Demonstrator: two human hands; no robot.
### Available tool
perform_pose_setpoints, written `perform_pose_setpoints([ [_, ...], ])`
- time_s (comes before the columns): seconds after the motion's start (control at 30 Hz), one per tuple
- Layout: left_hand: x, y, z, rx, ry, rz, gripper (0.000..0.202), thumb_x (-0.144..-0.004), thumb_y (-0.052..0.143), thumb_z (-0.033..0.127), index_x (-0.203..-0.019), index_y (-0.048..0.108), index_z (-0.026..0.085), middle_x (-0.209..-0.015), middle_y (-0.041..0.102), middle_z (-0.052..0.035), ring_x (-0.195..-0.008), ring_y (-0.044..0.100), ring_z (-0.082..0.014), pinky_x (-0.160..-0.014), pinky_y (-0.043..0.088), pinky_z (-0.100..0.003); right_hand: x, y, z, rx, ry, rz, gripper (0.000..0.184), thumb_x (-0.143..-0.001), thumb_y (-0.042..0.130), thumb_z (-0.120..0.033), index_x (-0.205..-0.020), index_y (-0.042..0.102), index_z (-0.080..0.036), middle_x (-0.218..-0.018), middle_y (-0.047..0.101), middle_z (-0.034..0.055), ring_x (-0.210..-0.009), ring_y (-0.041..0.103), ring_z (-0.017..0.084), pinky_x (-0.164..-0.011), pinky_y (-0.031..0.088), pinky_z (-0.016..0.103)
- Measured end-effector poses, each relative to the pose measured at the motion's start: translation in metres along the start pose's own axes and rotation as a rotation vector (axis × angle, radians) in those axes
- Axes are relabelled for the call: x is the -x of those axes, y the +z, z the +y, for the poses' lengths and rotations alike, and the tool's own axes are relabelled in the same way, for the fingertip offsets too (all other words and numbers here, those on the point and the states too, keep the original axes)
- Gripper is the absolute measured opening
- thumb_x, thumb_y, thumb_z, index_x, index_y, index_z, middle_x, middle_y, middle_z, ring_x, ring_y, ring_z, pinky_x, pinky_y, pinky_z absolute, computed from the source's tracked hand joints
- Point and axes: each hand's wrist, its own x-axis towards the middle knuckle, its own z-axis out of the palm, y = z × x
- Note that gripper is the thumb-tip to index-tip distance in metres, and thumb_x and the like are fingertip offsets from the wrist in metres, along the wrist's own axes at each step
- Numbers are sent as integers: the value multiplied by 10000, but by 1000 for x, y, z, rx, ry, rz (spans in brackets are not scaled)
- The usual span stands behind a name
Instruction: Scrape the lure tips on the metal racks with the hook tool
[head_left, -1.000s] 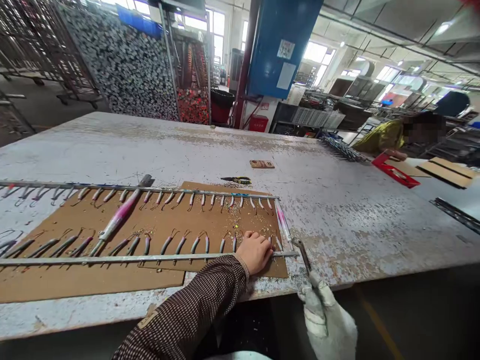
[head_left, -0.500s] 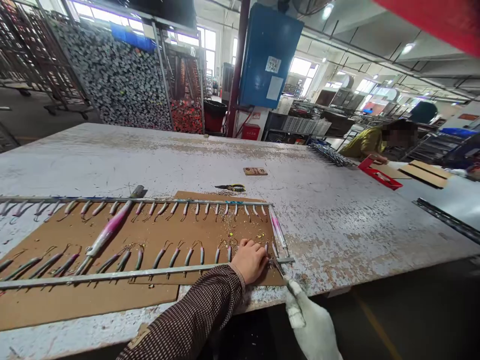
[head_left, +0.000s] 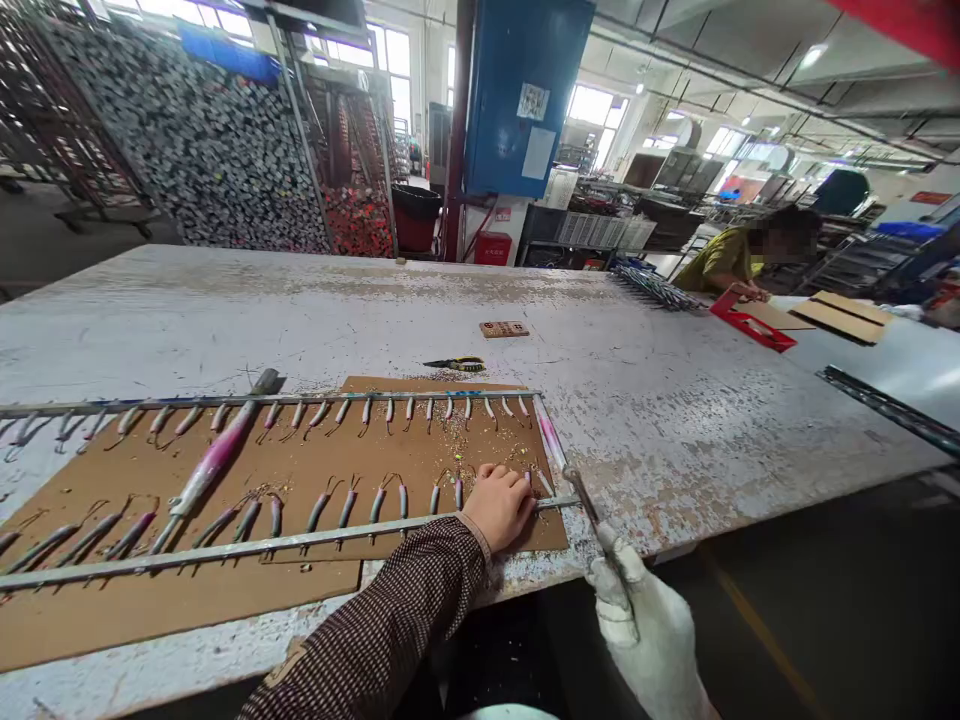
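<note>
A long metal rack with two bars lies on brown cardboard [head_left: 390, 445], with a row of small hooks along each bar, coated grey, white and pink. My left hand [head_left: 499, 508] is closed near the right end of the rack's lower bar [head_left: 315, 540], its curled fingers over the bar and hooks; its fingertips are partly hidden. In my gloved right hand [head_left: 649, 620] is a slim metal tool [head_left: 589, 500], tilted up and left, its tip by the rack's right corner. I cannot make out its exact kind.
Yellow-black pliers [head_left: 456, 364] and a small printed block [head_left: 504, 329] lie beyond the rack on the worn white table [head_left: 337, 310]. A red tray [head_left: 752, 325] and a co-worker [head_left: 724, 260] are at the far right. Chips litter the cardboard.
My right hand has raised the metal tool from low beside the lower bar and moved slightly right. My left hand stays at the bar. The view has shifted a little.
</note>
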Motion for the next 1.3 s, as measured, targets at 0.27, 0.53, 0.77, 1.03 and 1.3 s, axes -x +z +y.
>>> perform_pose_setpoints([
  [0.27,0,1,0,29,2,20,178,-1044,573,338,-963,680,221,-1016,725,-57,-1024,595,-241,-1018,338,-454,-5,-4,-5,-47,-45,70,437,-1088,461,-367,-1402,679,-156,-1127,820,134,-886,821,215,-802,631,257],
  [0.53,1,-1,1,40,3,8,136,-1021,599,317,-956,671,222,-1022,726,-52,-1035,593,-240,-995,340,-444,-7,-7,-1,51,-33,10,422,-1082,456,-365,-1339,721,-162,-1042,837,102,-768,816,215,-678,622,249],
  [0.77,1,-2,0,74,-15,-9,84,-1001,628,294,-971,673,229,-1035,724,-44,-1051,593,-238,-996,342,-434,-4,-1,2,-7,73,-130,405,-1071,452,-361,-1337,734,-244,-1013,844,46,-837,825,218,-668,622,225],
  [1.03,0,-3,-2,120,-64,-35,62,-992,645,269,-961,683,230,-1058,745,-34,-1059,607,-234,-1017,336,-439,-5,4,-4,9,15,-88,427,-1067,424,-320,-1352,726,-218,-886,838,53,-682,801,214,-639,621,253],
  [1.3,-1,-5,-4,136,-72,-43,72,-1010,642,268,-977,688,225,-1063,763,-38,-1068,630,-233,-1036,340,-448,-5,9,-3,-85,55,3,458,-1044,440,-312,-1416,689,-212,-1017,839,84,-853,819,221,-776,643,263],
])
